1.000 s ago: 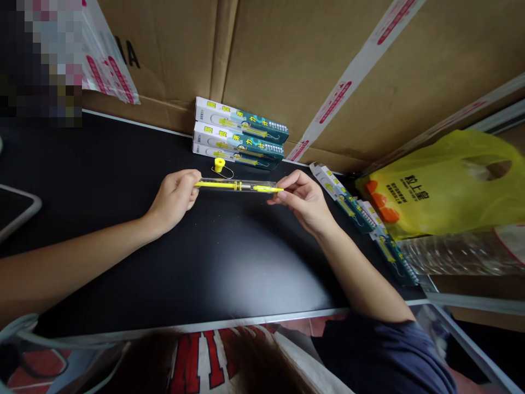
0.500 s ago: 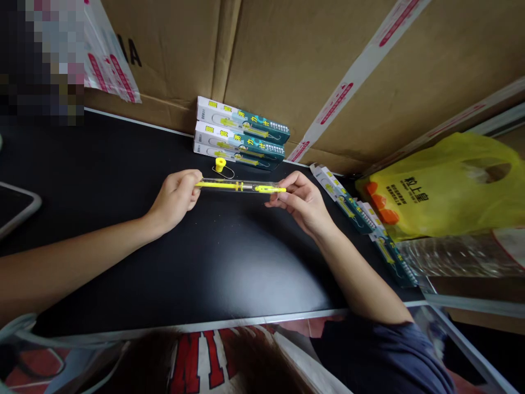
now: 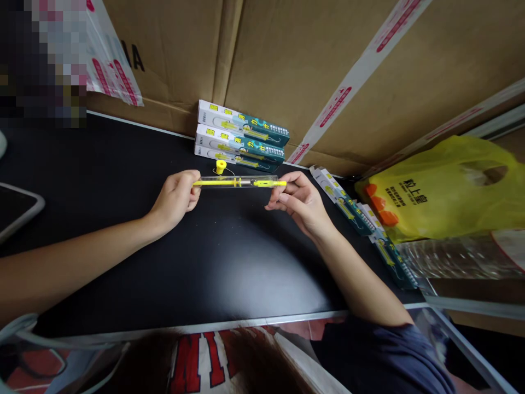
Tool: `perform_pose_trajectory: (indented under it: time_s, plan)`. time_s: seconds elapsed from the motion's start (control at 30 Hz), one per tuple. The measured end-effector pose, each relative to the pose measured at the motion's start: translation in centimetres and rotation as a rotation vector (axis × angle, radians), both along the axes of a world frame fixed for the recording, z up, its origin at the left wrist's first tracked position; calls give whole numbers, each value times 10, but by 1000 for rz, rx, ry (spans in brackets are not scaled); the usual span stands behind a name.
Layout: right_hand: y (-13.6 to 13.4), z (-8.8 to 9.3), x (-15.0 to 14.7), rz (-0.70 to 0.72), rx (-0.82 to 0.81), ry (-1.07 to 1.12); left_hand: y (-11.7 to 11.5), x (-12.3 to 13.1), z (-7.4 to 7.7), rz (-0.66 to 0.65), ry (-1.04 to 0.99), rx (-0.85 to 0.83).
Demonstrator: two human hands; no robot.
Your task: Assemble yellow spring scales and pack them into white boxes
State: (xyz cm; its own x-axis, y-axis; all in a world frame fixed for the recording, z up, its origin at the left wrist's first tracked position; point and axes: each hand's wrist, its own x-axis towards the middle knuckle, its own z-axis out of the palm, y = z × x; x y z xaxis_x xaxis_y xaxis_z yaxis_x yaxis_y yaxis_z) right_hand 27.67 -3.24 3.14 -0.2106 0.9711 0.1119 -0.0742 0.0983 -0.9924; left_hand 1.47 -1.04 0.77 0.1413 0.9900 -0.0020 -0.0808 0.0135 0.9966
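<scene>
A clear tube with a yellow rod and a spring inside (image 3: 240,181) is held level above the black table. My left hand (image 3: 175,198) is closed around its left end. At the other end, my right hand (image 3: 301,203) has its fingers bent about the tube's yellow tip, thumb and forefinger near it. Just behind the tube, a yellow cap (image 3: 220,166) with a thin wire loop rests on the table, the loop partly hidden by the tube.
Printed boxes (image 3: 241,143) are stacked against a large cardboard box (image 3: 295,65). More printed boxes (image 3: 342,200) lie at the right, beside a yellow plastic bag (image 3: 435,191) and a clear bottle (image 3: 455,256). A phone-like device (image 3: 18,210) lies on the table (image 3: 164,284) at the left.
The tube's right end has risen slightly, and its clear wall now reaches further right over the yellow piece. The fingers of my right hand have shifted a little at the tip.
</scene>
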Motion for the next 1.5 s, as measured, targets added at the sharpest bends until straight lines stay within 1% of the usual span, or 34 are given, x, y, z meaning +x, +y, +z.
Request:
perform_pose_trajectory:
  time_s: [0.1, 0.27, 0.43, 0.57, 0.7, 0.83, 1.0, 1.1, 1.2, 1.27, 1.33, 1.4, 1.5]
  plan:
    - [3, -3, 2, 6, -15, -22, 1, 0, -1, 2, -20, 10]
    - [10, -13, 5, -29, -47, -64, 2, 1, -2, 3, -36, 19]
    - [14, -22, 7, -35, 23, -195, 3, 0, -6, 14, -70, 35]
    - [15, -24, 9, -2, 54, -292, 4, -1, -8, 26, -121, 29]
    - [13, -24, 7, 1, 81, -357, 5, 0, -6, 44, -156, 12]
    - [10, -30, 4, 17, 117, -449, 5, 1, -4, 58, -214, -15]
    - [11, -34, -1, 32, 191, -593, 4, 0, -2, 63, -215, -34]
    - [23, -31, -10, 39, 308, -690, 4, -1, -1, 70, -217, -41]
    - [48, -28, -25, 58, 449, -844, 4, -2, -1, 72, -221, -47]
    - [67, -27, -37, 25, 491, -932, 4, -2, -1, 71, -220, -47]
    - [84, -28, -48, -30, 490, -1012, 4, -1, 0, 70, -218, -47]
    - [95, -27, -59, 24, 511, -997, 3, -1, 0, 69, -217, -48]
    - [103, -25, -70, 85, 553, -932, 3, 0, 1, 65, -213, -53]
